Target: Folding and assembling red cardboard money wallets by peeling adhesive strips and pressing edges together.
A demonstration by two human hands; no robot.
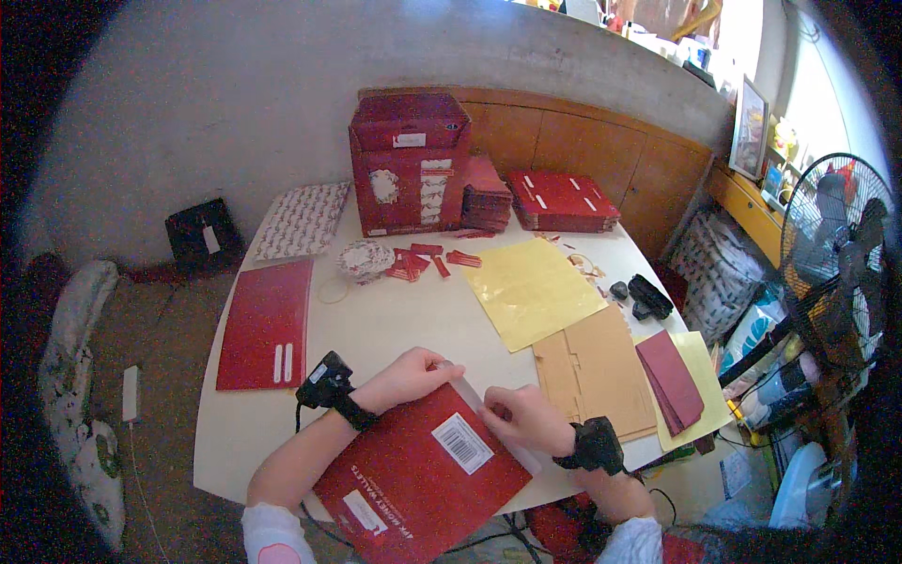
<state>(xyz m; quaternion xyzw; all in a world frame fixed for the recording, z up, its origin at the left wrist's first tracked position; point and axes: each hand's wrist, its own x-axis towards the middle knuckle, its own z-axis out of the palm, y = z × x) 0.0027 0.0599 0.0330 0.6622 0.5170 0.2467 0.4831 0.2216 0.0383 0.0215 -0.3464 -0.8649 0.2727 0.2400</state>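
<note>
A flat dark-red packet (423, 470) with a white barcode label (462, 445) lies tilted across the near edge of the table. Along its upper right edge runs a narrow translucent plastic strip (470, 395), which looks like the flap of a clear sleeve. My left hand (423, 378) pinches the upper end of this strip between thumb and fingers. Farther down the same edge, my right hand (528, 418) has its fingers curled closed on the strip. Each wrist wears a black strapped device.
On the white table (376, 320) stand a large dark-red carton (409, 160), a stack of red packets (564, 200) and a red packet (266, 324) at left. Yellow sheets (531, 287), brown cardboard (601, 376) and a crumpled ball (365, 260) lie around. A black fan (832, 244) stands right.
</note>
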